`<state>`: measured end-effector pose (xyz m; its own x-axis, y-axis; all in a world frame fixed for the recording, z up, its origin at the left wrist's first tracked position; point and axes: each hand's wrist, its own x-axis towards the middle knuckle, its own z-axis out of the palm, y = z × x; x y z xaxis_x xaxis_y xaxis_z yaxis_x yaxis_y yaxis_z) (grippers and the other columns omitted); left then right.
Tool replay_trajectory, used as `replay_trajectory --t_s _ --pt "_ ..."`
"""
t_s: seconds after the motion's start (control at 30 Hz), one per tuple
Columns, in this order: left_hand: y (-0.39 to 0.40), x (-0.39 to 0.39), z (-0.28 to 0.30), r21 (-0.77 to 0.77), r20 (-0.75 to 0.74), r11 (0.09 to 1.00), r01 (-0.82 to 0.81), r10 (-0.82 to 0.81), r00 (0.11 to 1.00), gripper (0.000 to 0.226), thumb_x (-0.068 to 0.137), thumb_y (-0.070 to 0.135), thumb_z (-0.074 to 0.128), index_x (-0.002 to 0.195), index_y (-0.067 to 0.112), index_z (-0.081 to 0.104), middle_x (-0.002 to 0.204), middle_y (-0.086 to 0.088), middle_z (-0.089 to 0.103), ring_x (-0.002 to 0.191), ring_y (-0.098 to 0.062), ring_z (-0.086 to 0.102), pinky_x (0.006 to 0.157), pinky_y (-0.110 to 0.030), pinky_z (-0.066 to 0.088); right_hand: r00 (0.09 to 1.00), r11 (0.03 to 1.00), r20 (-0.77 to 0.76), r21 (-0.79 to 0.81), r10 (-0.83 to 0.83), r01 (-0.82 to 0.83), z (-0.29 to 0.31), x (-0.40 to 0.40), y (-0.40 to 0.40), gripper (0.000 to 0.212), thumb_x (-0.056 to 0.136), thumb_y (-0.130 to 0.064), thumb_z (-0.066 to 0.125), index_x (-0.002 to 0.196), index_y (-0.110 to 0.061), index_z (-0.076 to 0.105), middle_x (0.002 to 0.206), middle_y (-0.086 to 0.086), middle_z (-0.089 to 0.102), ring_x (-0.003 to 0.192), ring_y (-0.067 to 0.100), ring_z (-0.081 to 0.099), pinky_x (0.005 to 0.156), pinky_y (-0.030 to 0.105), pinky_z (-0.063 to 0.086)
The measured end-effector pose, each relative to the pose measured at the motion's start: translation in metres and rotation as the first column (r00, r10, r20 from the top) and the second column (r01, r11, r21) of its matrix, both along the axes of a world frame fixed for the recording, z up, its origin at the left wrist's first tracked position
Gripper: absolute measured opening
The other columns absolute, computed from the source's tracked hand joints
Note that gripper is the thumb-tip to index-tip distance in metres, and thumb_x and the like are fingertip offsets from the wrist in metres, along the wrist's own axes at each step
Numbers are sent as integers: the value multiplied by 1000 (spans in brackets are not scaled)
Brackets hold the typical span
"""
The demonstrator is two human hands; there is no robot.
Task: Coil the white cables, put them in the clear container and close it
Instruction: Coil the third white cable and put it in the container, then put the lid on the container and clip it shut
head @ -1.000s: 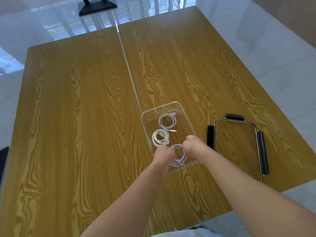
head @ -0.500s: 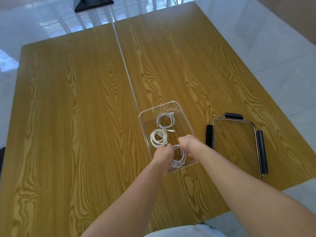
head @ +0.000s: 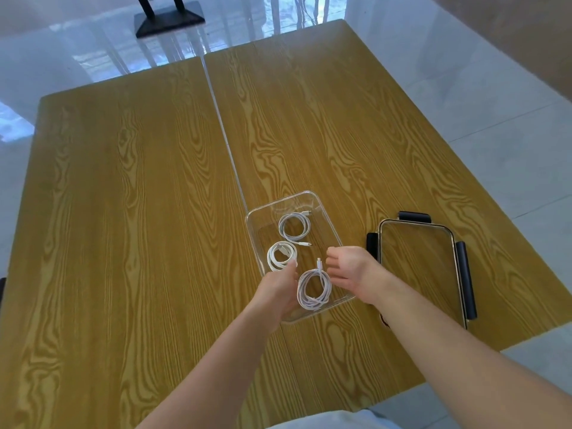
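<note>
Coils (head: 313,289) sit loose in the box (head: 322,209) — my left hand (head: 278,289) and right hand (head: 348,267) open, empty; one could spring up and foul the lid (head: 421,267).

Yellow wood-grain surface (head: 139,212), centre seam, clear container (head: 332,224) near the front edge, lid (head: 427,264) beside it toward the right edge

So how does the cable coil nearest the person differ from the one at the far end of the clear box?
The nearest coil is a long oval lying between the left hand and right hand; the far coil is rounder and lies clear of both. The nearest coil's plug sticks out toward the far end, while the far coil's plug trails toward the person. Both are white and lie inside the clear container.
</note>
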<state>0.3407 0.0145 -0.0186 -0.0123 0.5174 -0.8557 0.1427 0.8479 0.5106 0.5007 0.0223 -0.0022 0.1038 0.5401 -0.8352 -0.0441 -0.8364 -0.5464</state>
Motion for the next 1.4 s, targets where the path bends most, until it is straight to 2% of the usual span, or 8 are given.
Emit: replay_trajectory --t_s 0.07,0.13,0.43,0.63,0.97,1.2,1.3,1.4 --pt "-5 -11 5 51 51 999 -16 13 999 38 102 44 48 101 13 69 90 -1 74 86 -15 70 85 -34 58 996 997 -88 64 -28 34 9 11 -12 46 105 -24 44 146 -4 44 143 14 55 115 24 60 90 32 50" --pt "-10 -21 9 94 101 995 -44 35 994 36 103 40 48 109 12 70 105 -7 76 101 -23 71 89 -37 57 985 989 -156 123 -69 88 18 21 -23 44 105 -26 44 144 -5 48 141 14 58 121 26 59 100 37 49" --pt "-10 -10 32 155 263 973 -169 124 957 21 98 25 60 104 10 74 101 -13 78 89 -25 76 70 -33 60 904 898 -330 253 -271 361 38 77 -46 32 104 -27 48 114 -6 70 108 12 78 101 26 75 87 40 58" --pt "-4 34 44 224 258 973 -51 -8 966 18 98 23 60 101 11 74 97 -12 78 91 -25 75 81 -37 60 870 842 -315 272 -380 466 28 134 -69 32 104 -27 49 114 -5 70 107 14 78 100 27 75 89 42 56" --pt "-2 122 24 103 135 980 172 -186 973 22 96 26 65 114 13 69 104 -9 76 100 -21 73 94 -38 57 863 819 -122 276 -490 503 -11 215 -98 27 104 -23 50 108 -7 71 104 14 77 99 29 73 84 39 57" --pt "10 167 -1 115 -90 926 359 -350 932 53 96 34 61 145 19 48 134 0 60 118 -15 57 105 -35 47 847 850 162 262 -506 457 -46 252 -102 14 99 -25 58 98 -19 71 104 8 72 99 23 68 87 38 57" --pt "14 181 -11 122 -295 866 485 -435 851 61 96 33 59 151 22 38 146 1 51 124 -19 52 94 -31 43 853 902 305 236 -423 362 -58 260 -105 10 95 -32 64 100 -27 70 105 -1 71 97 16 68 95 43 56" --pt "17 191 -22 101 -380 831 548 -476 793 57 95 27 58 148 19 40 134 1 57 105 -14 59 77 -27 47 877 949 374 208 -302 238 -68 261 -106 10 92 -33 68 101 -30 68 108 -6 69 102 15 65 93 37 55"
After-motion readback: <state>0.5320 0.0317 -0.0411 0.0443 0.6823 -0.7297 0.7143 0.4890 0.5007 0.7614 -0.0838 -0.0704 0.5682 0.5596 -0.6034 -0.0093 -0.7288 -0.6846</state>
